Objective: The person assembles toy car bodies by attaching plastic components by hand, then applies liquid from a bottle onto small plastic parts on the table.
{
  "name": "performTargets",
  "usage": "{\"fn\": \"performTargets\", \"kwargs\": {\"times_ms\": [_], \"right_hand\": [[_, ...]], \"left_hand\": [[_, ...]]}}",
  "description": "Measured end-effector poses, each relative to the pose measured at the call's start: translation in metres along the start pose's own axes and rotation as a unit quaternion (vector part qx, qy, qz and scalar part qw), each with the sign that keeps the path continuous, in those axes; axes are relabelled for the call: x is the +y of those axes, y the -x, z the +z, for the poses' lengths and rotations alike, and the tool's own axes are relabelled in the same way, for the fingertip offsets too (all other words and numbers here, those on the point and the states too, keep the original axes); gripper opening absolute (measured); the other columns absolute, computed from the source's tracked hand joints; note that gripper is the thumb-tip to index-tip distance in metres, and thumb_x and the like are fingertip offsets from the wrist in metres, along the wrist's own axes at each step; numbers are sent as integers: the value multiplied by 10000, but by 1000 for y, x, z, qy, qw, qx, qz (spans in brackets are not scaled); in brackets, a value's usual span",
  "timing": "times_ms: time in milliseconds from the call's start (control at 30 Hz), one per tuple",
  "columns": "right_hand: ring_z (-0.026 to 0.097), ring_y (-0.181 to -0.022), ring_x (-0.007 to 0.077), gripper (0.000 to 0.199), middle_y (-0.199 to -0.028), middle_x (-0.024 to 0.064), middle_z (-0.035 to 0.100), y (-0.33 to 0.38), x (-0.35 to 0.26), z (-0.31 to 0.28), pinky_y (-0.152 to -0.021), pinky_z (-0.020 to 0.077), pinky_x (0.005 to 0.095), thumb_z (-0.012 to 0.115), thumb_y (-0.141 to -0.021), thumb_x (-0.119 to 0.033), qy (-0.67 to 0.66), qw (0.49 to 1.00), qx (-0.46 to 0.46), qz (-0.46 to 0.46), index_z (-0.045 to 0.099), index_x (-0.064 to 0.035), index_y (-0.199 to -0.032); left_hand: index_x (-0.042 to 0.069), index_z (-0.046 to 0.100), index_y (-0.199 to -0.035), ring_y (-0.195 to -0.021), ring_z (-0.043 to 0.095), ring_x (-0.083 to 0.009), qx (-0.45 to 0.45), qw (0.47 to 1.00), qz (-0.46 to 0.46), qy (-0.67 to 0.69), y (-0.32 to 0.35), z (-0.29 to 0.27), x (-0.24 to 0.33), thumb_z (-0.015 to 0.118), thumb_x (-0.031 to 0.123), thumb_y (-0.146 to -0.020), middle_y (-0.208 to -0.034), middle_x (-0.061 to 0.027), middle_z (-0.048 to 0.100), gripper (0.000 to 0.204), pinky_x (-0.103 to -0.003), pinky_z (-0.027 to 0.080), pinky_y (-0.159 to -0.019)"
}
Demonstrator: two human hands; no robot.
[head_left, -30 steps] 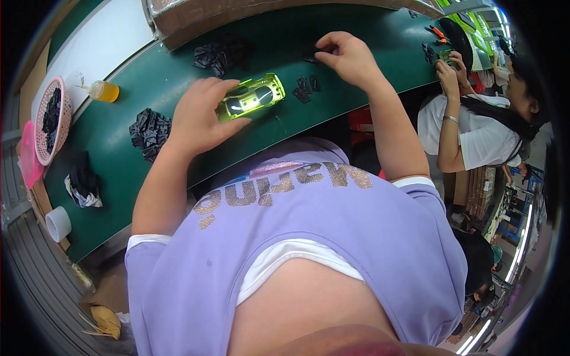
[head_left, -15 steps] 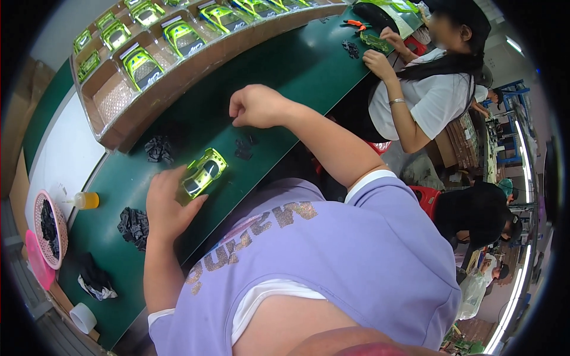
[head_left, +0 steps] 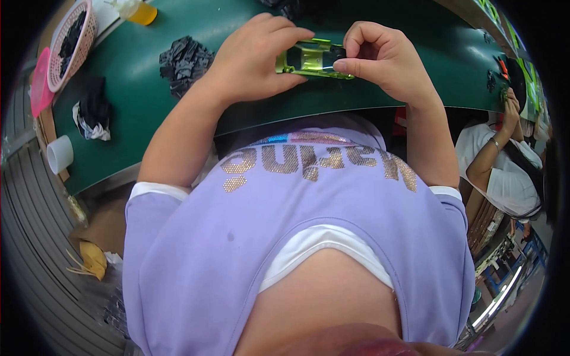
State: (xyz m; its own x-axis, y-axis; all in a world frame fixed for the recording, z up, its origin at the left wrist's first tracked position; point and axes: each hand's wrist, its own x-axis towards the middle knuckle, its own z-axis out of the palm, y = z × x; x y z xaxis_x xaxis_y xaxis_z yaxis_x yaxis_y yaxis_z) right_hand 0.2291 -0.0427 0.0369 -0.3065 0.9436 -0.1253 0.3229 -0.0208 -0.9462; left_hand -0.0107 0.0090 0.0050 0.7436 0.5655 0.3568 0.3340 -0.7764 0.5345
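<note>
Green tabletop (head_left: 178, 124) near its front edge, left hand (head_left: 255, 59) and right hand (head_left: 380, 59) both gripping a yellow-green toy car (head_left: 309, 59).

You hold a glossy yellow-green toy car (head_left: 313, 58) with a black underside part, above a dark green table (head_left: 178, 118). Your shirt (head_left: 285, 237) is lilac with gold sequin lettering and white trim. Note the black parts pile (head_left: 185, 59), pink basket (head_left: 70, 41), white cup (head_left: 59, 154) and amber-yellow bottle (head_left: 141, 12)
</note>
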Motion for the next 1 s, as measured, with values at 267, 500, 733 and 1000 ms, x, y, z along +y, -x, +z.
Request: {"fn": "performTargets", "kwargs": {"times_ms": [267,500,733,1000], "right_hand": [[640,-730,261,150,-825,92,654,4,-5,42,-637,507,328,735,-757,-78,256,949,67,-173,639,-55,-871],[655,-749,272,97,-823,89,666,1,2,43,-656,518,342,701,-790,-80,256,948,81,-171,707,-63,-885],[658,-775,284,111,-837,105,675,1,4,45,-682,529,358,657,-813,-69,275,945,64,-166,713,-47,-905],[654,-812,307,151,-855,125,684,-2,-3,36,-719,523,389,595,-796,-14,311,932,-20,-185,707,-34,-895]], "left_hand": [[80,635,-1137,-957,578,-289,15,1000,11,0,7,2,0,817,172,-618,-1035,-85,629,557,-385,488,-802],[79,632,-1145,-958,577,-287,1,1000,15,-5,4,-3,5,811,186,-631,-1037,-84,629,555,-384,488,-797],[83,630,-1161,-955,577,-289,10,999,44,-10,3,-1,2,803,176,-628,-1034,-86,629,568,-384,486,-801],[83,637,-1124,-948,577,-286,12,999,29,-3,3,0,5,803,162,-623,-1048,-83,628,534,-383,483,-807]]}}
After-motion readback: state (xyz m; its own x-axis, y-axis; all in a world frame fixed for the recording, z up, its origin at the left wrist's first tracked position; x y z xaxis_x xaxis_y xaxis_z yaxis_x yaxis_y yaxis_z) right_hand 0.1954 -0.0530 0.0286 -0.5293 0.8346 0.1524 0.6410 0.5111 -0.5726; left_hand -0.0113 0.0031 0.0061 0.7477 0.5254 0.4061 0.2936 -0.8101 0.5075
